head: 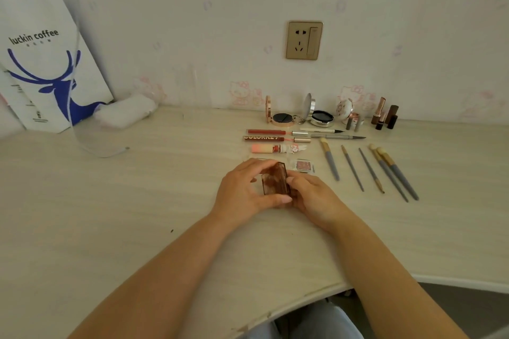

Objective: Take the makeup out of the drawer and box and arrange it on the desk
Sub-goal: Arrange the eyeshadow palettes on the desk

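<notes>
While held between both hands near the middle of the frame, small brown see-through makeup case [275, 179] standing up on the pale wooden desk [137, 201]. Left hand [245, 190] curled round its left side, fingers over the top, thumb along the bottom edge. Right hand [311, 195] curled against its right side, thumb pressing near the top corner. Both hands clamped on the case, with the case right between them.

Just beyond the hands, a little square pink glitter eyeshadow pan [303, 166] lying flat. Above that, three lip gloss tubes in a stack of rows: a red one [275, 132], a brown COLORKEY one [275, 138], and a pink one [272, 148] with a small flower charm. Right of these, two thin eyeliner pens [333, 133] lying sideways.

On the right side of the frame, five grey-handled makeup brushes [369, 168] laid out side by side, apart from each other, two at the far right touching.

Along the wall, three open compacts: a rose-gold one [279, 115], a silver one [319, 115], a white flowery one [344, 110]. Beside them, a few lipsticks [384, 115] standing up.

In the upper left of the frame, a white luckin coffee paper bag [46, 63] leaning on the wall, with a white soft pack [126, 113] next to it. On the wall, a gold power socket [303, 40].
</notes>
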### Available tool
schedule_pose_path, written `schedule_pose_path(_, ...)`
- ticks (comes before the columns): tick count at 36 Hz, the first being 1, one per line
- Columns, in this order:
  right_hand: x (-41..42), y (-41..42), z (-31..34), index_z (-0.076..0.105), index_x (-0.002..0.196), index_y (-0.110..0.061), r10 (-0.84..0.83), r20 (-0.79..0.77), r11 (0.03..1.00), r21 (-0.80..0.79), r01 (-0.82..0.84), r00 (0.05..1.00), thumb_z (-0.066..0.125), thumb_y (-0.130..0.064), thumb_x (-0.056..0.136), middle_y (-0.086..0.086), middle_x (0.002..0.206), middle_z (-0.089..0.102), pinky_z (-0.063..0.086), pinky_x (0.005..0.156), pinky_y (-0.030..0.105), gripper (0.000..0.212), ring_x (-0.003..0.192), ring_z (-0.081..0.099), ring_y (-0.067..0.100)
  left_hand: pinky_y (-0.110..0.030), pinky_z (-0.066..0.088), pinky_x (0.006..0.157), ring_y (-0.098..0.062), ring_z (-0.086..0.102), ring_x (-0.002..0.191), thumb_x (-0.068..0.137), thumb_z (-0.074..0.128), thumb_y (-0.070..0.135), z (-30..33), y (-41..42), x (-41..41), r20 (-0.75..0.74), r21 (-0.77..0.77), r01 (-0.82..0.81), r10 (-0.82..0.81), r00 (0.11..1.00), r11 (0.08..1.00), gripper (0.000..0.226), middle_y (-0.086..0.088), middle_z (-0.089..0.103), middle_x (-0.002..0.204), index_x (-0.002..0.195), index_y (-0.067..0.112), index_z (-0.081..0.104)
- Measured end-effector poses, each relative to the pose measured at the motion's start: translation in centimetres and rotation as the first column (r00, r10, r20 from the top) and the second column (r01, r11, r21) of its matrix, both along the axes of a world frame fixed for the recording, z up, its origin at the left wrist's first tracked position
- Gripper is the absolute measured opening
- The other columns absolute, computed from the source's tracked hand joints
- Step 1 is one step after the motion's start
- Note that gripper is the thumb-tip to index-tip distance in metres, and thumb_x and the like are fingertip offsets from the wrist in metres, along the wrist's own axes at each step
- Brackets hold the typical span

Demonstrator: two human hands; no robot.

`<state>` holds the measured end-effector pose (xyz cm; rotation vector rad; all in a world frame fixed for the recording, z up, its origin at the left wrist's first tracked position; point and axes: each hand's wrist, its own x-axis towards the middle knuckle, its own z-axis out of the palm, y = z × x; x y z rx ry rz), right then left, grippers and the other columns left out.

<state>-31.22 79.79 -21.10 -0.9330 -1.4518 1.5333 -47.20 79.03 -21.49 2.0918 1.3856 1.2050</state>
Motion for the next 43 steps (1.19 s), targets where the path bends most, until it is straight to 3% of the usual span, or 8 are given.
schedule_pose_path(5, 0.2, -0.2, 0.3, 0.067, 0.101, -0.016, -0.024, 0.078, 0.999, 0.037, 0.022, 0.997, 0.03, -0.006, 0.098, 0.009, 0.103, 0.069, 0.056, 0.074, 0.026, 0.039, 0.092, 0.065, 0.021, -0.008, 0.042, 0.082, 0.013, 0.052, 0.1, 0.055, 0.08, 0.054, -0.1, 0.0, -0.1, 0.029, -0.039, 0.0, 0.001, 1.0, 0.999, 0.071, 0.031, 0.054, 0.102, 0.119, 0.033, 0.058)
schedule_pose_path(10, 0.1, 0.1, -0.1, 0.065, 0.106, -0.005, -0.042, 0.021, 0.998, -0.037, 0.042, 0.999, 0.026, -0.01, 0.1, 0.02, 0.114, 0.066, 0.052, 0.089, 0.048, 0.04, 0.101, 0.062, 0.035, -0.01, 0.046, 0.084, 0.011, 0.054, 0.103, 0.061, 0.082, 0.039, 0.1, 0.1, -0.2, 0.134, -0.097, 0.004, 0.009, 0.991, 0.995, 0.06, 0.025, 0.058, 0.106, 0.116, 0.037, 0.056)
schedule_pose_path(14, 0.3, 0.3, 0.0, 0.061, 0.11, 0.002, -0.029, -0.058, 0.996, -0.08, 0.025, 0.998, 0.025, -0.008, 0.099, 0.028, 0.114, 0.062, 0.051, 0.088, 0.046, 0.039, 0.092, 0.065, 0.032, -0.007, 0.046, 0.083, 0.01, 0.056, 0.106, 0.065, 0.082, 0.03, 0.1, 0.3, -0.3, 0.234, -0.151, 0.029, 0.007, 0.972, 0.988, 0.06, 0.016, 0.062, 0.114, 0.121, 0.027, 0.059)
schedule_pose_path(18, 0.2, 0.5, -0.1, 0.055, 0.117, -0.016, -0.131, -0.073, 0.986, -0.109, 0.123, 0.989, 0.027, -0.001, 0.095, 0.013, 0.103, 0.069, 0.055, 0.077, 0.039, 0.038, 0.088, 0.067, 0.028, -0.018, 0.052, 0.084, 0.009, 0.057, 0.106, 0.061, 0.081, 0.031, 0.3, 0.2, -0.9, 0.328, -0.221, 0.073, 0.004, 0.945, 0.973, 0.062, 0.015, 0.064, 0.114, 0.119, 0.028, 0.058)
schedule_pose_path(23, 0.5, 0.0, 0.1, 0.052, 0.126, -0.026, -0.182, 0.185, 0.983, 0.075, 0.171, 0.966, 0.049, -0.02, 0.095, -0.001, 0.107, 0.066, 0.049, 0.065, 0.018, 0.032, 0.094, 0.061, 0.015, -0.02, 0.054, 0.082, 0.01, 0.058, 0.105, 0.067, 0.081, 0.017, 0.5, 0.1, -1.6, 0.326, -0.256, 0.101, -0.012, 0.945, 0.961, 0.05, 0.018, 0.064, 0.11, 0.107, 0.037, 0.059)
schedule_pose_path(29, 0.7, 0.1, -0.3, 0.042, 0.134, -0.029, -0.198, 0.414, 0.967, 0.232, 0.107, 0.889, 0.079, -0.021, 0.073, -0.01, 0.11, 0.059, 0.042, 0.078, 0.008, 0.072, 0.099, 0.058, 0.003, -0.006, 0.046, 0.073, 0.008, 0.058, 0.106, 0.074, 0.076, 0.009, 0.5, 0.3, -2.1, 0.331, -0.286, 0.122, -0.021, 0.943, 0.95, 0.048, 0.018, 0.064, 0.11, 0.114, 0.029, 0.059)
schedule_pose_path(36, 1.0, 0.4, -0.6, 0.047, 0.132, -0.028, -0.263, 0.496, 0.948, 0.293, 0.126, 0.827, 0.08, -0.024, 0.071, -0.007, 0.11, 0.06, 0.037, 0.072, 0.006, 0.07, 0.098, 0.057, 0.01, -0.01, 0.048, 0.075, -0.005, 0.059, 0.112, 0.074, 0.077, 0.01, 0.6, 0.5, -2.8, 0.354, -0.334, 0.186, -0.06, 0.933, 0.924, 0.04, 0.012, 0.064, 0.112, 0.105, 0.029, 0.059)
schedule_pose_path(43, 0.9, 0.1, -0.3, 0.05, 0.13, -0.025, -0.33, 0.624, 0.921, 0.377, 0.097, 0.708, 0.081, -0.033, 0.068, -0.021, 0.089, 0.046, 0.037, 0.082, 0.021, 0.071, 0.097, 0.049, 0.011, -0.029, 0.048, 0.095, -0.009, 0.061, 0.112, 0.054, 0.079, 0.039, 0.5, 0.8, -3.6, 0.377, -0.371, 0.214, -0.064, 0.924, 0.904, 0.056, 0.011, 0.063, 0.112, 0.105, 0.034, 0.059)
